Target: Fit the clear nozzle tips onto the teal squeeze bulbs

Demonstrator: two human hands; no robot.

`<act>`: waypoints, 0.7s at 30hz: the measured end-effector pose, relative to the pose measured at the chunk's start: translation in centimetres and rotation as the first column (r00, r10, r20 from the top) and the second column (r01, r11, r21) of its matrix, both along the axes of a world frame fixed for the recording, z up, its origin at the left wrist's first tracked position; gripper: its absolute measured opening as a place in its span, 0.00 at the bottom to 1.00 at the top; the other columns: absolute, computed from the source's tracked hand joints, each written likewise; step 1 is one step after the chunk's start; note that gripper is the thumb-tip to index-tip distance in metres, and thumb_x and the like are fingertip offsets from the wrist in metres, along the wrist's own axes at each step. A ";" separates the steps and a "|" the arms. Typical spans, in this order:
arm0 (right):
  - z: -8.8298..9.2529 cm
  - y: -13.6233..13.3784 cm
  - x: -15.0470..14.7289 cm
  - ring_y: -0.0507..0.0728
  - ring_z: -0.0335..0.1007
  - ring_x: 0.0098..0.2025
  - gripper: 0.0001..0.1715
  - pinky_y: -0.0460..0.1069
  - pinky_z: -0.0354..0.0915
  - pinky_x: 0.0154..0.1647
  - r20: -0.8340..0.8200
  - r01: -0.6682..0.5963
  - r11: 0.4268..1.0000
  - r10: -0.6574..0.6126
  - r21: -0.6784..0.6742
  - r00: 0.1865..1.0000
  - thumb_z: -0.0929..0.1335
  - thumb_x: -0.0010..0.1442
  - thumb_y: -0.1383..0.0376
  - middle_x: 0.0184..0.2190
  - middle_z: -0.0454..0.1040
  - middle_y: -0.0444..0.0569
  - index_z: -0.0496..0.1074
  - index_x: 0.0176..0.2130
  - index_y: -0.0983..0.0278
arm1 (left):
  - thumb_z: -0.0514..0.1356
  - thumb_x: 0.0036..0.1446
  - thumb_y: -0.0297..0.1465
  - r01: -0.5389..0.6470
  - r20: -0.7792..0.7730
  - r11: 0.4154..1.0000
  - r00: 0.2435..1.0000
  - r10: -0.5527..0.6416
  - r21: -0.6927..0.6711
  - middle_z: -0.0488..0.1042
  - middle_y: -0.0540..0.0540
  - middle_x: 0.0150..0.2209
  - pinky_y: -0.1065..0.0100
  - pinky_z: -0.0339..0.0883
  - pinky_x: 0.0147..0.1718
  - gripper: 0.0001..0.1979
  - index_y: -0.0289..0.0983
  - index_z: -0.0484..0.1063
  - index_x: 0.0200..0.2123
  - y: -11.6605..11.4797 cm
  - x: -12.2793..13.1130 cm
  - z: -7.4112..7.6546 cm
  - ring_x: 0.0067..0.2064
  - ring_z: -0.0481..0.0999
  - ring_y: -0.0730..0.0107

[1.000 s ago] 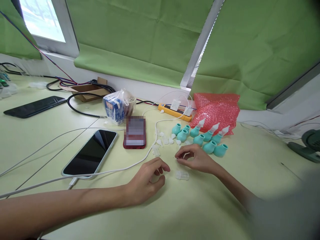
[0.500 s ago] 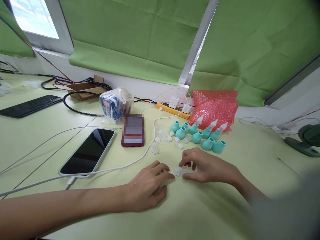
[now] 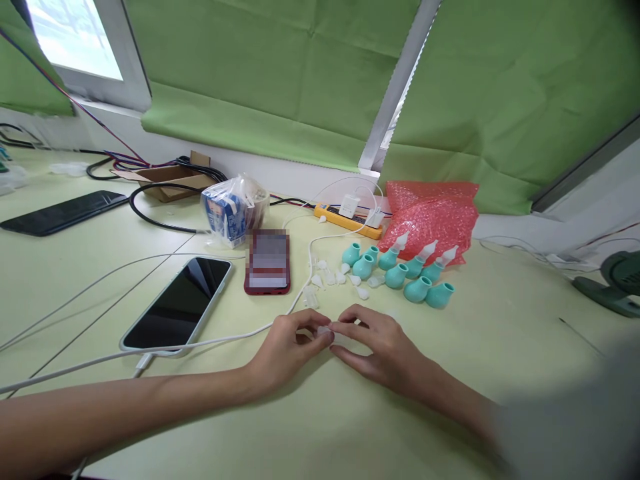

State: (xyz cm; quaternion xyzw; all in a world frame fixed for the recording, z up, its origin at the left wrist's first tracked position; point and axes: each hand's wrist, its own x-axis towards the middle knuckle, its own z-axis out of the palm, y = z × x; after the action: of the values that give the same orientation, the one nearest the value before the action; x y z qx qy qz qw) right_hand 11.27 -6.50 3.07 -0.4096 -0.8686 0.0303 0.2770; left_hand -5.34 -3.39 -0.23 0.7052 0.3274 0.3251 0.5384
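midway along the counter (image 3: 320,427), the left hand (image 3: 280,353) and right hand (image 3: 387,350) each have a grip pinched shut on one small clear piece (image 3: 325,330), while behind them three teal bulbs (image 3: 414,268) look tipped, the rest bare beside loose tips (image 3: 345,277).

Two bare hands meet fingertip to fingertip at the middle of the view. The left hand (image 3: 287,348) comes in on a long bare left forearm (image 3: 125,413) from the lower left, palm down and knuckles raised, its thumb and forefinger pinched together and pointing right. The right hand (image 3: 383,350) reaches in from the lower right, palm down with fingers bent, its thumb and forefinger tips closed against those of the left.
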 end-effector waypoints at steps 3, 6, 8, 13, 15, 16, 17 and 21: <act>0.6 0.4 0.2 0.51 0.67 0.27 0.10 0.46 0.66 0.27 -0.202 -0.017 0.990 -0.011 -0.139 0.979 0.66 0.49 0.67 0.28 0.71 0.48 0.71 0.36 0.64 | 0.57 0.48 0.30 -0.066 0.026 0.998 0.997 0.067 -0.019 0.69 0.47 0.31 0.72 0.65 0.28 0.08 0.34 0.67 0.33 0.1 0.0 -0.1 0.32 0.69 0.71; 0.7 1.0 0.6 0.52 0.70 0.27 0.08 0.46 0.67 0.28 -0.300 0.051 0.979 -0.110 -0.200 0.948 0.65 0.50 0.69 0.26 0.74 0.47 0.72 0.32 0.64 | 0.59 0.45 0.29 -0.083 0.037 0.996 0.996 0.084 -0.045 0.68 0.47 0.31 0.72 0.66 0.28 0.09 0.33 0.67 0.33 0.1 -0.1 -0.2 0.34 0.68 0.70; 0.4 1.1 0.7 0.53 0.71 0.28 0.08 0.47 0.67 0.29 -0.274 0.061 0.982 -0.109 -0.178 0.955 0.65 0.50 0.69 0.27 0.75 0.47 0.73 0.32 0.63 | 0.59 0.45 0.30 -0.079 0.060 0.994 0.995 0.083 -0.073 0.68 0.46 0.31 0.71 0.66 0.28 0.09 0.33 0.68 0.33 0.1 0.0 -0.2 0.33 0.68 0.70; 0.0 0.9 0.8 0.54 0.72 0.31 0.12 0.47 0.67 0.32 -0.180 -0.042 0.989 0.016 -0.141 0.983 0.64 0.51 0.70 0.31 0.76 0.47 0.72 0.37 0.61 | 0.59 0.47 0.31 -0.063 0.125 0.989 0.989 0.080 -0.133 0.68 0.46 0.30 0.71 0.67 0.28 0.10 0.32 0.67 0.33 0.2 0.0 0.0 0.31 0.68 0.71; 0.1 0.9 0.9 0.54 0.72 0.33 0.12 0.47 0.67 0.33 -0.170 -0.036 0.989 0.011 -0.144 0.985 0.64 0.51 0.70 0.31 0.75 0.47 0.72 0.37 0.61 | 0.59 0.47 0.31 -0.053 0.137 0.989 0.988 0.072 -0.139 0.68 0.46 0.30 0.71 0.67 0.27 0.10 0.31 0.67 0.33 0.2 0.0 0.0 0.31 0.67 0.72; 0.1 0.9 0.9 0.54 0.71 0.33 0.12 0.47 0.67 0.34 -0.164 -0.037 0.989 0.013 -0.143 0.986 0.64 0.51 0.70 0.32 0.75 0.47 0.72 0.37 0.61 | 0.59 0.47 0.31 -0.050 0.141 0.989 0.988 0.070 -0.141 0.68 0.46 0.30 0.71 0.67 0.27 0.10 0.31 0.67 0.33 0.2 -0.1 0.0 0.30 0.67 0.72; 0.1 1.0 0.9 0.54 0.71 0.34 0.12 0.47 0.66 0.35 -0.157 -0.044 0.989 0.022 -0.141 0.987 0.64 0.51 0.70 0.32 0.75 0.47 0.72 0.37 0.61 | 0.59 0.47 0.31 -0.050 0.146 0.989 0.987 0.070 -0.141 0.68 0.46 0.31 0.72 0.67 0.27 0.10 0.32 0.67 0.33 0.2 -0.1 0.0 0.30 0.67 0.73; -0.2 1.3 0.7 0.53 0.71 0.35 0.14 0.47 0.66 0.35 -0.169 -0.121 0.986 0.100 -0.118 0.981 0.63 0.53 0.71 0.32 0.75 0.46 0.71 0.40 0.60 | 0.59 0.47 0.32 -0.058 0.164 0.988 0.983 0.081 -0.142 0.69 0.46 0.30 0.72 0.67 0.27 0.10 0.32 0.68 0.33 0.2 -0.1 -0.1 0.31 0.68 0.72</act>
State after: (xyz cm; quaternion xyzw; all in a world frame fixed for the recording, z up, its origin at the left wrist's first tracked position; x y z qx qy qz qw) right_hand 12.00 -5.22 2.92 -0.3738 -0.8608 0.1343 0.3182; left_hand -5.48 -3.17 -0.34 0.6247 0.3262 0.3793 0.5995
